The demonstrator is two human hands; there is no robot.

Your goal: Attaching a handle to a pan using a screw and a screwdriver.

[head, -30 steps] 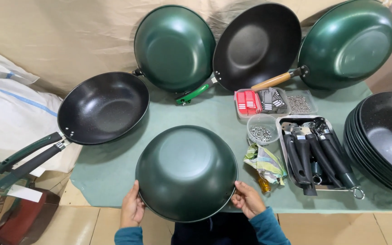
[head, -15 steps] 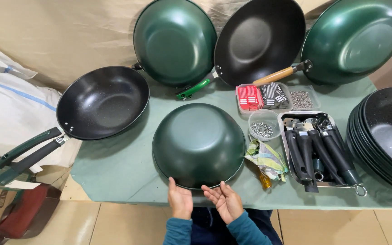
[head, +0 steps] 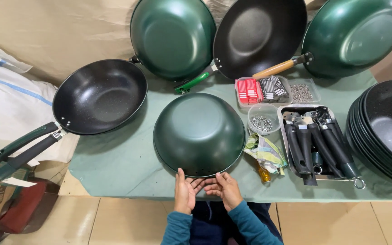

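Both my hands, left hand [head: 185, 191] and right hand [head: 223, 189], rest open-fingered at the one upturned green wok [head: 199, 134]. Four handled woks sit behind it, plus maybe five stacked black pans [head: 386, 131], cut off at right.

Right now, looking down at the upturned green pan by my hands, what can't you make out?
Head view only:
- Upturned green pan: its inside faces the cloth, hidden.
- Left hand and right hand: palms up at the near rim; contact unclear.
- Stack of black pans: cut off by the right edge.
- Small clear cup: metal bits too small to identify.
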